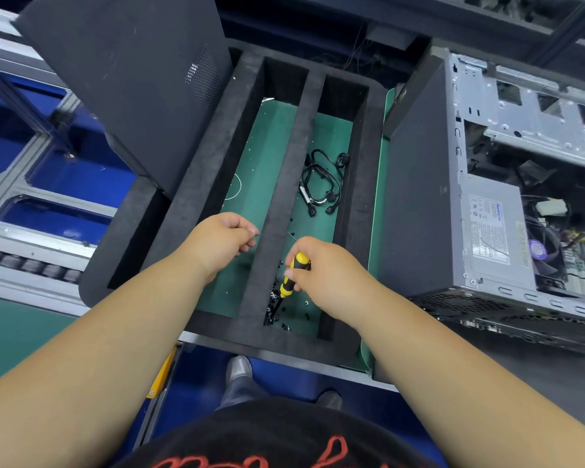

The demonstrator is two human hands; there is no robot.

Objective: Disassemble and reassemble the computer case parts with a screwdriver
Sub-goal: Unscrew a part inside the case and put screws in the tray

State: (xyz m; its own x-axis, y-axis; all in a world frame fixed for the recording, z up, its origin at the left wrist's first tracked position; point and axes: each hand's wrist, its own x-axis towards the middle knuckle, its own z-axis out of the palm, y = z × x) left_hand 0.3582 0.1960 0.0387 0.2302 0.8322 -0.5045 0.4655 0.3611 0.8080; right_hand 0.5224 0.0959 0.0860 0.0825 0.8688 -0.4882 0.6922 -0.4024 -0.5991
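Grey metal shows inside the big computer case, which lies open on its side at the right, with wires and a power box in it. Its dark side panel is off and leans up at the far left. Between them sits a black foam tray with long pockets and a green floor. In the right pocket, far from the person, lies a bundle of black cables, and near the person lies a little heap of black screws. The right hand is curled around the yellow and black screwdriver, and the tip points down into the screws. The left hand hangs over the left pocket with its fingers loosely bent; I cannot tell if it pinches something tiny. It looks like the case is already taken apart, and the person is picking up a screw to start putting it back. Next, one screw must get onto the tip, and then the tool has to go over to the case without dropping it.
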